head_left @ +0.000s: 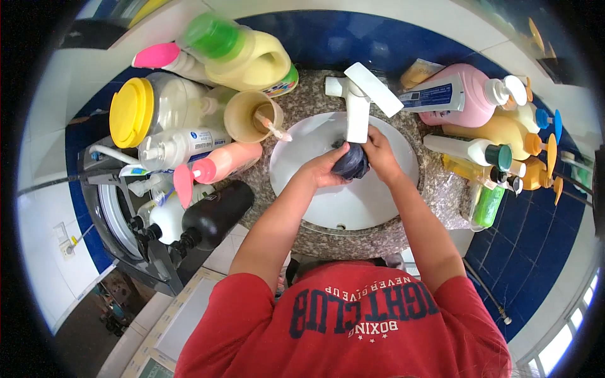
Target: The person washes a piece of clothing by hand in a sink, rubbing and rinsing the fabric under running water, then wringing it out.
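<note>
A crumpled dark cloth (pixel 353 164), bunched into a ball, is held between my two hands just below the spout of a white faucet (pixel 358 120). My left hand (pixel 323 168) cups it from the left and underneath, thumb on top. From the right, my right hand (pixel 382 155) grips its side, with its upper part close beside the spout. Both hands are over the white oval sink (pixel 309 205). Whether water is running cannot be made out.
Left of the sink stand a beige cup (pixel 238 120) with a toothbrush, a pink bottle (pixel 233 157), a black pump bottle (pixel 220 211) and a yellow-lidded jar (pixel 135 113). A pink pump bottle (pixel 466 94) and several others crowd the granite counter (pixel 435 195) at right.
</note>
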A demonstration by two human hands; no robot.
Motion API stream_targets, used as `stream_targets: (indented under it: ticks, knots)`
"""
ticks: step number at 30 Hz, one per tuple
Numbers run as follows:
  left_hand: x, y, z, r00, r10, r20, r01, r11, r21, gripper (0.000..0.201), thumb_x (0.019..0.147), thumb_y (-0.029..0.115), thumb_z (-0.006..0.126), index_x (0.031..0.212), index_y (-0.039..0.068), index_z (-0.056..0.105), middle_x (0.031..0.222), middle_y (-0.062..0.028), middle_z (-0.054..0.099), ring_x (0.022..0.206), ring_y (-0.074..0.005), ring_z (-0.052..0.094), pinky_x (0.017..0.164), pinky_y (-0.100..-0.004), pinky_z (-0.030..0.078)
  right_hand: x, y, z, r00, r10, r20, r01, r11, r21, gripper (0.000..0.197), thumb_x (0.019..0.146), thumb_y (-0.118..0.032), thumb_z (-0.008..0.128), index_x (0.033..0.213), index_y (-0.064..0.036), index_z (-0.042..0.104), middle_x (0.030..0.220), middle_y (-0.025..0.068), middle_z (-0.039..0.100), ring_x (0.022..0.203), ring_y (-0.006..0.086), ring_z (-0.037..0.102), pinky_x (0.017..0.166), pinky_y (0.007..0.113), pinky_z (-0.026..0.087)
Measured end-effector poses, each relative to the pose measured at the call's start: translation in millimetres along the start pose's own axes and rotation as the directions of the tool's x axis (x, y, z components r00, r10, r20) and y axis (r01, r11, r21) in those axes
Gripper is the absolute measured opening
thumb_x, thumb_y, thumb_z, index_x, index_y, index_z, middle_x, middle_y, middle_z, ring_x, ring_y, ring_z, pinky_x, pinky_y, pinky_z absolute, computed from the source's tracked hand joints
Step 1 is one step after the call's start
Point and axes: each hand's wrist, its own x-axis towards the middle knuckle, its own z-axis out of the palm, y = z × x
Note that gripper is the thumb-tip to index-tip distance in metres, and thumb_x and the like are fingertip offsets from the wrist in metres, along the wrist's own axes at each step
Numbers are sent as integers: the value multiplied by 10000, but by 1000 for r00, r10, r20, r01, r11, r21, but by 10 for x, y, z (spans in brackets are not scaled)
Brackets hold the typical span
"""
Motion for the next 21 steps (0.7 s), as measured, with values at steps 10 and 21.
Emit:
stream_targets:
  ticks: [10,21]
  knots:
    - [-270,-332,279,728,333,599,17,865,-501,956,643,393,806,1349,12,285,1240,-112,478,1167,-318,468,947,-494,452,-46,120,336,860,-93,502,-437,376,817,612,914,-511,406,1343,-75,368,1310,214,432,1119,387,508,971,490,413]
    - [-212,-356,133,915,75,396,84,926,-368,423,757,215,747,1021,50,461,810,-5,459,613,-60,420,503,-195,351,219,109,321,834,74,546,-472,608,639,329,812,-238,669,1042,-35,549,704,18,505,624,166,526,586,293,479]
